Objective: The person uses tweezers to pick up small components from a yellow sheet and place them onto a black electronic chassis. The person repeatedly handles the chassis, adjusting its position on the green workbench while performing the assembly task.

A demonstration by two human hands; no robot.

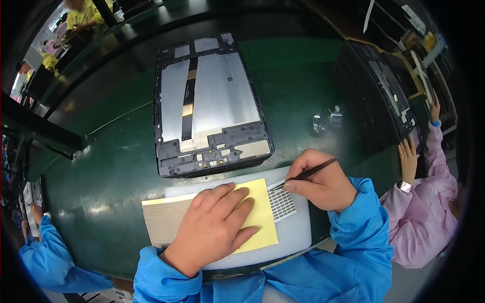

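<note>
Gridded sheet (284, 206) lay on the white foam pad (299, 233) on the worktop (101, 202), beside yellow paper (263, 224). Left grip (218, 222) palm-down, fingers spread on the paper; right grip (324, 183), angled inward, pinched black tweezers (317, 168).

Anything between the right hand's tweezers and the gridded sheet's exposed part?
Nothing visible: the tweezers, in the right hand, point at the upper edge of the gridded sheet. The yellow sheet, under the left hand, sits left of that exposed part.
</note>
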